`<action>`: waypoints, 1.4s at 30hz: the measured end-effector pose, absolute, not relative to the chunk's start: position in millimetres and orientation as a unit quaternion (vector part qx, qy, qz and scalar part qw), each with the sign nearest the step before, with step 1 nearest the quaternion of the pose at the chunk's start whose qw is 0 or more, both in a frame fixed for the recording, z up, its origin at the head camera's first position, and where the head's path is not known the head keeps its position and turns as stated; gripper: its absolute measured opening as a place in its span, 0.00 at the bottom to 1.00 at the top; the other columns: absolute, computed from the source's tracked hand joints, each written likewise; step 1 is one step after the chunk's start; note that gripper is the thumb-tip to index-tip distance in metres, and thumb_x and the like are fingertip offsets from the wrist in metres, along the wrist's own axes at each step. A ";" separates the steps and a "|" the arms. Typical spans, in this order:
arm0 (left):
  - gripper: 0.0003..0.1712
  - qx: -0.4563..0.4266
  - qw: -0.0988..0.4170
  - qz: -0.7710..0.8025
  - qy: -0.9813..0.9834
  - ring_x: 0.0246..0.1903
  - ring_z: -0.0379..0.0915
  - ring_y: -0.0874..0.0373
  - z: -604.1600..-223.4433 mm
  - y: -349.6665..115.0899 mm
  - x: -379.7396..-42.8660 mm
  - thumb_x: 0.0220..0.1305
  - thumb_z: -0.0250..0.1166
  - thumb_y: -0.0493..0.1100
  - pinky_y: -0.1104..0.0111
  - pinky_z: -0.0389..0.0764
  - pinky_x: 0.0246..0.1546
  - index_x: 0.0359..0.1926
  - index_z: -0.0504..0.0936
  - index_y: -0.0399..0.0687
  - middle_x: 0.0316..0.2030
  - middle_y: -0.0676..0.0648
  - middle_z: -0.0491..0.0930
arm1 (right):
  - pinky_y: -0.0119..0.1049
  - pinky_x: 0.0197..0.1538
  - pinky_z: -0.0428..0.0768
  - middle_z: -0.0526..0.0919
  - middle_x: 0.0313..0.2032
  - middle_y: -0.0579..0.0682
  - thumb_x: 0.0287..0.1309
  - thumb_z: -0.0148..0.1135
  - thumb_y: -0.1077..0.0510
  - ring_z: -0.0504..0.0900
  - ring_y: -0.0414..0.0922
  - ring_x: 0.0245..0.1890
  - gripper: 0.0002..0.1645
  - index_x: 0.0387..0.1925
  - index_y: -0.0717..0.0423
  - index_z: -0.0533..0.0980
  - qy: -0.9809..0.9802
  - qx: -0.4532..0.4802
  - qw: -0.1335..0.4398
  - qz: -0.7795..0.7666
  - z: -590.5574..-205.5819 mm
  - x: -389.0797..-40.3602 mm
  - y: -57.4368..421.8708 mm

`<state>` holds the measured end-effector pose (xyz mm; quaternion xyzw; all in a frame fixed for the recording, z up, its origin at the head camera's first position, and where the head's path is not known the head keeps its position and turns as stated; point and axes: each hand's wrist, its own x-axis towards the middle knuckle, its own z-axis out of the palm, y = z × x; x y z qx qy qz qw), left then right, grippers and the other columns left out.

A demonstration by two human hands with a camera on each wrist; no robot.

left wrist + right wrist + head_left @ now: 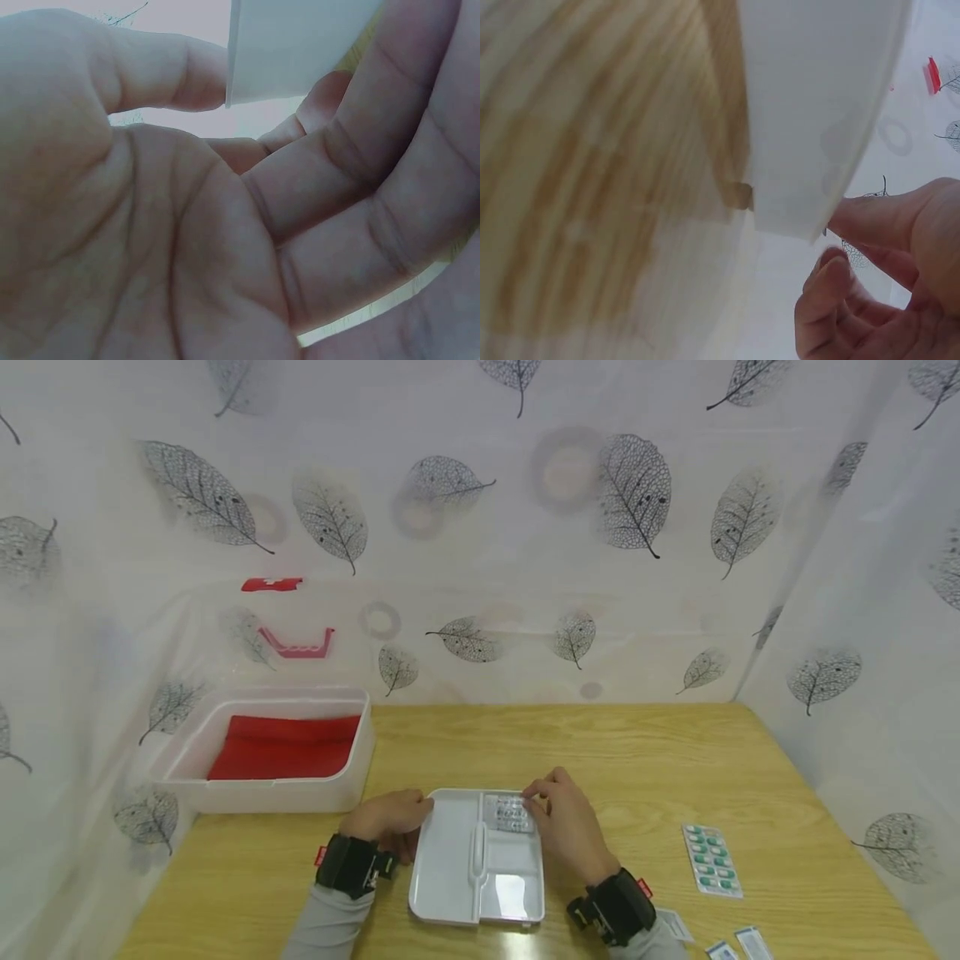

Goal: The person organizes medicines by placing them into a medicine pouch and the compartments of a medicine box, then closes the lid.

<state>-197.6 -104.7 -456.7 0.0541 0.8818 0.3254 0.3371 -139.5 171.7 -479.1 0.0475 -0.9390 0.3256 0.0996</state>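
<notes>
A white divided tray (446, 864) lies in front of me, with a wide section at left, smaller compartments at right and a raised bar between. A silvery blister pack (512, 814) sits in its upper right compartment. My left hand (386, 818) grips the tray's left edge; the left wrist view shows the thumb against the rim and fingers curled beneath. At the upper right corner, my right hand (566, 827) has its fingertips at the pack's edge. In the right wrist view the thumb (877, 221) reaches over the rim, its tip hidden, and the other fingers are bent.
A green-and-white capsule blister pack (712, 860) lies on the wooden table (615, 735) at right. Small white packets (753, 942) lie near the front edge. At back left stands a translucent bin (277, 796) holding red cloth (288, 747). A leaf-patterned curtain (495, 568) encloses the table.
</notes>
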 end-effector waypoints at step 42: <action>0.17 0.055 0.328 0.331 0.883 0.18 0.80 0.50 -451.2 -102.5 -194.2 0.77 0.46 0.48 0.68 0.72 0.17 0.37 0.74 0.43 0.22 0.41 0.81 | 0.54 0.41 0.79 0.77 0.47 0.69 0.55 0.68 0.30 0.79 0.64 0.45 0.60 0.65 0.77 0.63 -0.959 -0.099 -0.170 0.203 -453.8 -63.3 391.3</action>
